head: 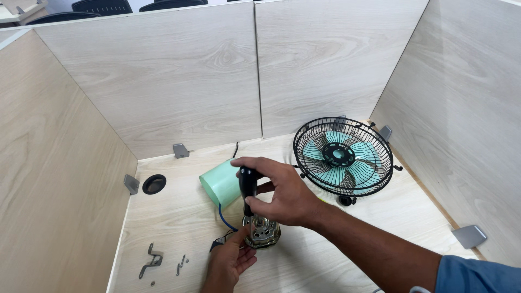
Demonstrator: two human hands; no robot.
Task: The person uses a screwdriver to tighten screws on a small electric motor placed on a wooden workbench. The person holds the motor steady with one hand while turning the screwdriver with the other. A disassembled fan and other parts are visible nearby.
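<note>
On one desk (336,255), right hand (285,195) grips one screwdriver (248,187); left hand (230,260) pinches one motor (261,232).

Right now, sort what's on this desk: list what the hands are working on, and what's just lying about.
In hand:
black-handled screwdriver, gripped by right hand
metal fan motor, steadied by left hand

Lying about:
black wire fan guard with teal blades
pale green plastic motor cover
bent grey metal bracket
small loose screws
</note>
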